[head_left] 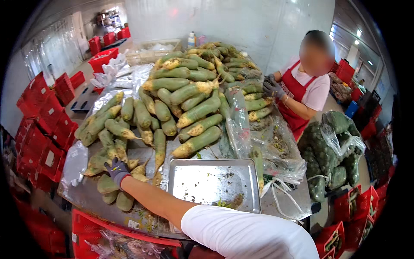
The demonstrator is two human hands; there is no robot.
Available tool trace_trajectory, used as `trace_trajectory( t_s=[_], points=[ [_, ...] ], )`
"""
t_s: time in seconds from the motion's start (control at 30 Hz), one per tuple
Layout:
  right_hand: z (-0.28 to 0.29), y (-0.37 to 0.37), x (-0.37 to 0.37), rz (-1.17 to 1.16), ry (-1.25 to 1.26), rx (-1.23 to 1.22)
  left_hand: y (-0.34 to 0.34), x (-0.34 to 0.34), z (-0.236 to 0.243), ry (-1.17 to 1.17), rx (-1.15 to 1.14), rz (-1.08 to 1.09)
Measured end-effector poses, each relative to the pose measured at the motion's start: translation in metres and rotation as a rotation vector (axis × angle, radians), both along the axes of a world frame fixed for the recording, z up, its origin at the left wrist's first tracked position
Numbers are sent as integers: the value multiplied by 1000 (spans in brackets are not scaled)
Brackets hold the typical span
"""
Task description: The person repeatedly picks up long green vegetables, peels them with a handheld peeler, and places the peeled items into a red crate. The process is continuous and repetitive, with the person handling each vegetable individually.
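Observation:
My right hand [117,171], in a grey glove with a red cuff, reaches across to the left side of the metal table. Its fingers are spread and touch the end of a green radish [96,165]. Just below the hand lies another green radish [106,184], and small pale roots are to its right. A dark gloved shape at the lower edge, beside the red crate, looks like my left hand [174,251]; its fingers are mostly hidden. A large heap of long green radishes [198,105] with pale, soil-stained ends covers the table beyond.
A shallow metal tray [171,185] holding leaf scraps and soil lies in front of the heap. Clear plastic bags [276,146] are to its right. Across the table, a person [304,86] in a red apron and gloves stands. Red crates [47,129] are stacked at left; filled sacks [330,155] stand right.

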State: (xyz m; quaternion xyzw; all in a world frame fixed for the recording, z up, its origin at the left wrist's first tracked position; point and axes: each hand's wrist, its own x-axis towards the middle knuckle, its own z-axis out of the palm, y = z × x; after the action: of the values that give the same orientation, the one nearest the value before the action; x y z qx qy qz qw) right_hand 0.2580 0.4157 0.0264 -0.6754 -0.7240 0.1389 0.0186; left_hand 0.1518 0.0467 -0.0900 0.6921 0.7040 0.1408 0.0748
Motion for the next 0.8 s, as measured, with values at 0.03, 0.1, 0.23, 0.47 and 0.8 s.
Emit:
trace_trajectory(
  t_s=[0.03,0.1,0.23,0.47,0.8],
  points=[
    [-8,0,5,4,-18,24,6,0,1,-10,-11,-2],
    [-17,-4,19,101,23,65,9,-2,3,-16,-34,12],
    [35,-72,95,232,157,82,15,-1,-2,-44,-65,7],
    [37,-293,264,127,321,654,5,-15,-23,-87,-137,75],
    [-32,-511,353,-1254,967,206,-12,-7,5,-136,-100,53]
  ],
)
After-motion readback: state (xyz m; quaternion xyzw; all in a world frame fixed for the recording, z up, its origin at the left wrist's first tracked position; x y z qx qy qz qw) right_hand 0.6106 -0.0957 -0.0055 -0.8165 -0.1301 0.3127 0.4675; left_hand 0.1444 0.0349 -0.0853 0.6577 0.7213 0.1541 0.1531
